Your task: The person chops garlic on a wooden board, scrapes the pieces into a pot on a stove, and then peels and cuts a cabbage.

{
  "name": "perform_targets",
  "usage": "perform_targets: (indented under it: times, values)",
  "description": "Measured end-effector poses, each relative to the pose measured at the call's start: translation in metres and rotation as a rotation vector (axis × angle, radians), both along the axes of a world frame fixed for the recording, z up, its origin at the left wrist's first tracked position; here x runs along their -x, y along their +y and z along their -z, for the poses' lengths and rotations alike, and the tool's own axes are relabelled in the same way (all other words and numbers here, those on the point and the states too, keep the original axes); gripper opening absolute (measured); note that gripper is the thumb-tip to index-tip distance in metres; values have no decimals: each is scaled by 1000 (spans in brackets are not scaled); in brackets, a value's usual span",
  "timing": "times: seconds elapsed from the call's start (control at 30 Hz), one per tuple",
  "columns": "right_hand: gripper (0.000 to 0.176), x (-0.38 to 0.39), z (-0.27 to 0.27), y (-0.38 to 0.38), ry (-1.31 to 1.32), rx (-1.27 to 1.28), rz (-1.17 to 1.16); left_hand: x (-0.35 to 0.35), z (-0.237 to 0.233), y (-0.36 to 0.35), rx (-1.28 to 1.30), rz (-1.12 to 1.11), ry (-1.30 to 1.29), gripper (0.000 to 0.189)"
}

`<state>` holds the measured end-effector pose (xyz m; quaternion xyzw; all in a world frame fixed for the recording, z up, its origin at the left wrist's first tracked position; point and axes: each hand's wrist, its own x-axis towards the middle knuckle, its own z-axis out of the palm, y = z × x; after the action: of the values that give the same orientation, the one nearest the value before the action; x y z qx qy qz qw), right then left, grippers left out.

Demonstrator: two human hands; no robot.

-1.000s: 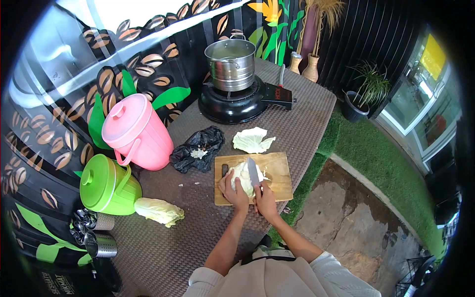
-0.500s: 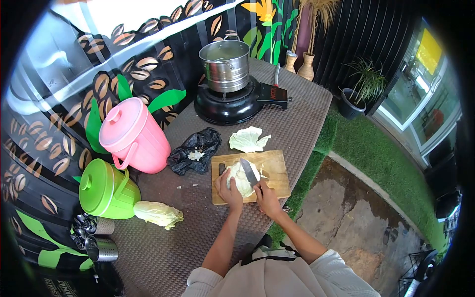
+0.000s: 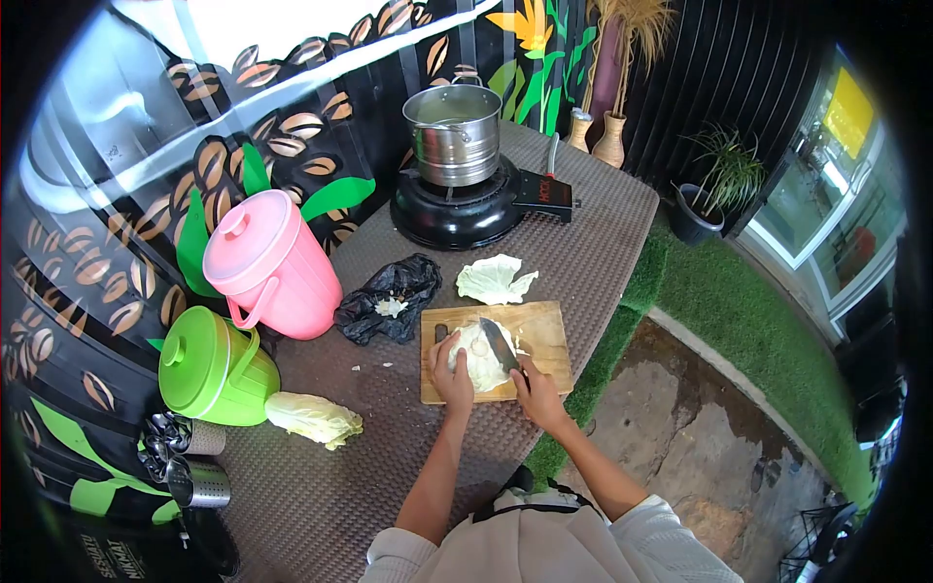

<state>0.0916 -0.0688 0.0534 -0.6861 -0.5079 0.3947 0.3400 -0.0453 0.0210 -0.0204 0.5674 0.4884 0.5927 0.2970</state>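
Note:
A pale round cabbage (image 3: 476, 361) rests on the wooden cutting board (image 3: 549, 340). My left hand (image 3: 453, 374) presses against the cabbage's left side, fingers curved round it. In my right hand (image 3: 539, 396) is the handle of a knife (image 3: 500, 346), whose dark blade lies over the right part of the cabbage. A loose cabbage leaf (image 3: 497, 279) lies just behind the board. To its left, a black plastic bag (image 3: 413, 279) holds small whitish scraps. An elongated napa cabbage (image 3: 313, 419) lies further left on the table.
At the back of the brown woven-pattern table (image 3: 369, 486) a steel pot (image 3: 453, 136) stands on a black stove (image 3: 457, 216). A pink lidded container (image 3: 292, 267), a green one (image 3: 228, 374) and a metal utensil holder (image 3: 200, 483) stand on the left.
The view has shifted slightly, so the table's things appear a little lower and further right. Both hands stay at the cabbage, and the knife remains over its right part.

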Motion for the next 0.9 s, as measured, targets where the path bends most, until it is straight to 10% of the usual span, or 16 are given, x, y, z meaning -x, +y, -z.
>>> perform_targets:
  times: [0.07, 0.9]
  values:
    - [26, -2, 29, 2, -257, -424, 20, 1, 2, 0, 17, 5, -22, 29]
    - [27, -43, 14, 39, -321, -140, -212, 8, -2, 4, 42, 74, 14, 29]
